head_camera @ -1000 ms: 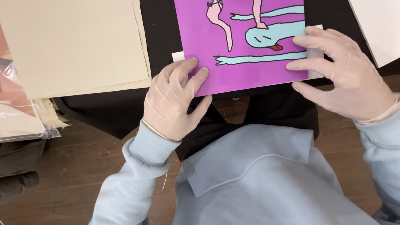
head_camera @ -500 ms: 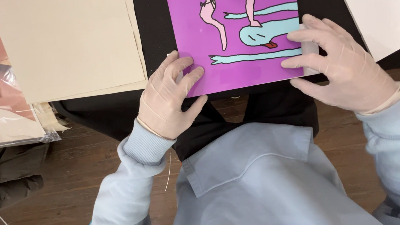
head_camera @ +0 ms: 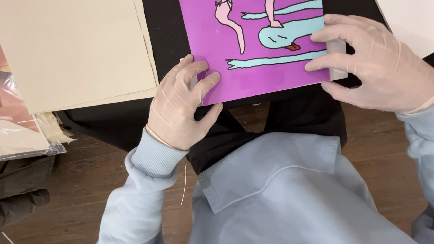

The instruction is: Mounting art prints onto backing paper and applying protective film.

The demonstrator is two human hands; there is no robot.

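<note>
Two gloved hands hold a purple print on a black cloth.

The cloth (head_camera: 167,43) drapes over the table edge, with cream sheets (head_camera: 74,45) lying to the left of the print (head_camera: 251,31) and a white sheet (head_camera: 414,3) to its right (bagged prints sit at far left). The right hand (head_camera: 377,63) pinches the print's right edge, fingers on top. The left hand (head_camera: 182,106) presses its lower left corner, fingers loosely spread.

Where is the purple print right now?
Head view, top centre: the purple print lies on the black cloth, between the left hand and right hand.
</note>
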